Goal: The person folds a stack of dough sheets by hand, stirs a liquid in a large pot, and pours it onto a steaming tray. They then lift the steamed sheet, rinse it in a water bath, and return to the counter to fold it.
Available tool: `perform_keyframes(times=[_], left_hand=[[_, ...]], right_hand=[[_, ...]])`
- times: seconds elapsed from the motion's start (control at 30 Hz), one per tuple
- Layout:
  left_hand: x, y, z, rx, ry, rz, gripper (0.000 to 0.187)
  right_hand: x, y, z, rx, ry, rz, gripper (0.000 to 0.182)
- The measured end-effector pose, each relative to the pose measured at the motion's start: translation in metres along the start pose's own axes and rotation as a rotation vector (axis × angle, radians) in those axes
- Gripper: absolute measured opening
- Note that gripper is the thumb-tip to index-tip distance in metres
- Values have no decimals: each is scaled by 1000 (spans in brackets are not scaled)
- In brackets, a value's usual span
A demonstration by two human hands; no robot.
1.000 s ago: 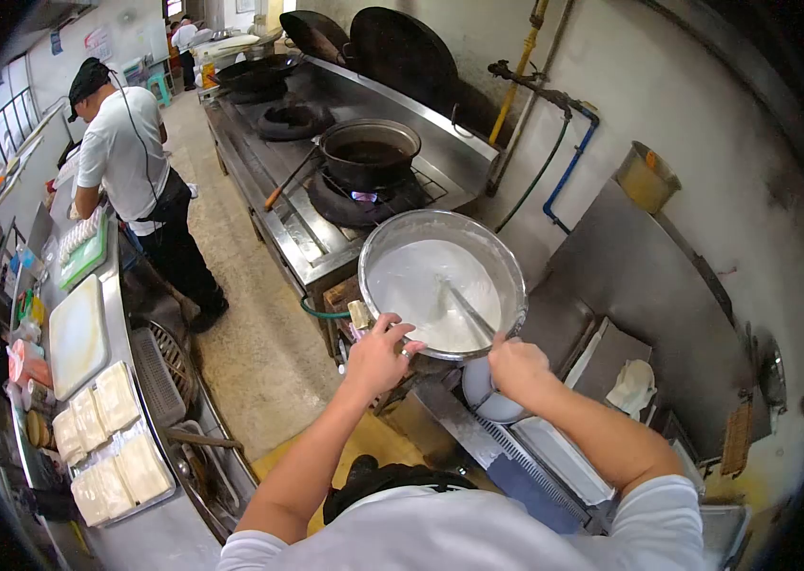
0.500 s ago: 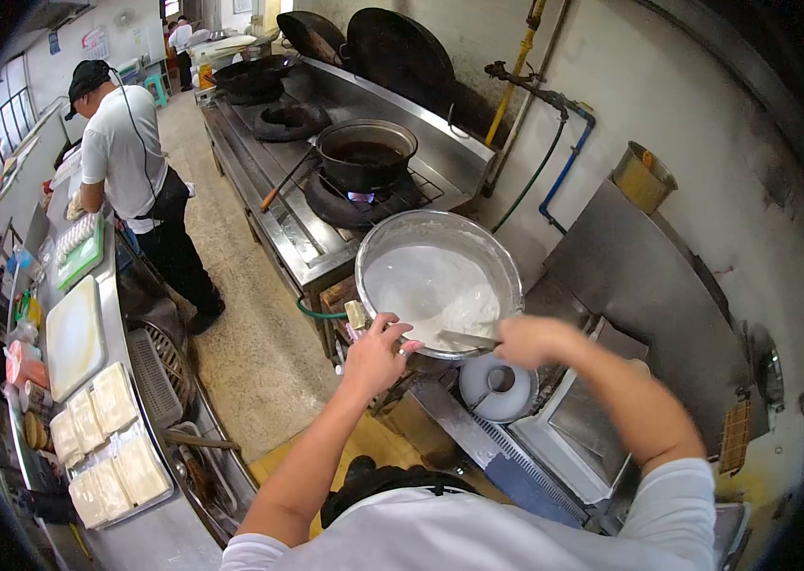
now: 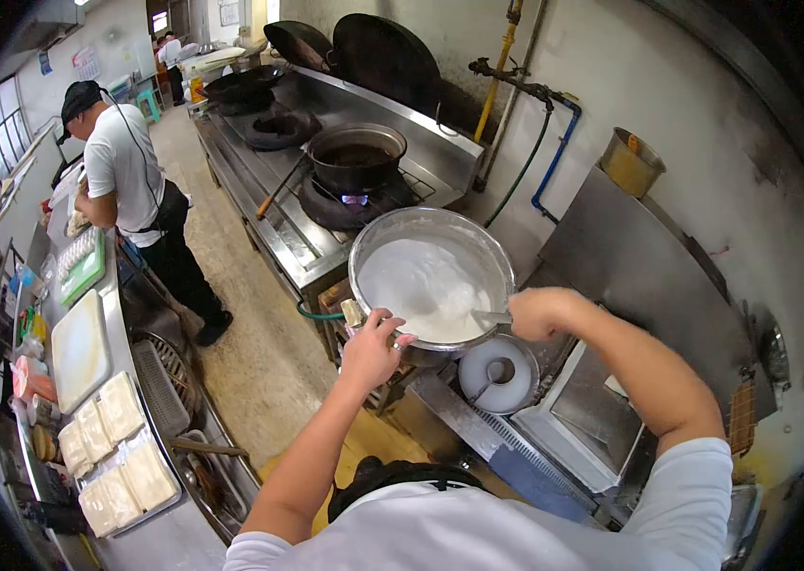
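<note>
A large metal bowl (image 3: 507, 276) holds a thick, smooth white liquid (image 3: 411, 276), with ripples on its right side. My left hand (image 3: 372, 354) grips the bowl's near left rim, thumb and fingers closed on it. A pale folded piece (image 3: 352, 312) lies at the rim just beyond those fingers. In my right hand (image 3: 543, 312), at the near right rim, is a flat metal utensil (image 3: 491, 317). Its far end dips into the white liquid, so the tip is hidden.
Beyond the bowl, a dark pot (image 3: 356, 157) sits over a lit burner. A round white container (image 3: 497, 374) stands below my right hand. On the left counter are trays of pale flat slabs (image 3: 121, 409). A co-worker (image 3: 126, 162) stands at that counter.
My right hand has moved right and up, taking the utensil toward the bowl's right side. My left hand stays on the rim. The whole view has shifted slightly.
</note>
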State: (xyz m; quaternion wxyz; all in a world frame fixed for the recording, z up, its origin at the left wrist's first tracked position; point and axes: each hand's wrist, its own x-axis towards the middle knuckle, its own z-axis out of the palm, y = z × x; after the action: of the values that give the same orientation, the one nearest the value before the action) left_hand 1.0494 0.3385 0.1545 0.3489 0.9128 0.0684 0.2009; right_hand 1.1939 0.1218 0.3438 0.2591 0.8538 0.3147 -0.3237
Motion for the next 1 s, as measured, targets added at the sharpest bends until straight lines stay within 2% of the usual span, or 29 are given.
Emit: perform_keyframes(times=[0.07,0.1,0.2,0.3,0.43,0.57,0.73,0.83,0.93,1.0], left_hand=[[0,1,-1,-5,-4,-7,38],[1,2,-1,-9,-6,-11,38],[0,6,-3,-6,-25,-43,35],[0,7,-4,3,-33,-45,35],[0,6,-2,3,-46,-36,34],[2,4,1,25,-27,-11,34],[4,2,5,22,-35,-24,33],[4,-4,10,39,-3,17,32],[5,-6,13,35,9,30,31],[5,-5,14,40,21,29,30]], right_hand=[[15,12,-4,97,-98,-31,25],[10,10,-10,266,-128,-13,28],[21,3,18,703,-11,-29,22],[36,-2,52,790,95,-171,27],[41,-6,85,1177,156,-108,36],[28,-9,110,1423,246,-122,35],[19,-15,140,1633,305,-103,26],[12,-15,154,1631,340,-115,26],[17,-16,176,1570,465,-145,26],[15,-20,188,1435,627,-155,27]])
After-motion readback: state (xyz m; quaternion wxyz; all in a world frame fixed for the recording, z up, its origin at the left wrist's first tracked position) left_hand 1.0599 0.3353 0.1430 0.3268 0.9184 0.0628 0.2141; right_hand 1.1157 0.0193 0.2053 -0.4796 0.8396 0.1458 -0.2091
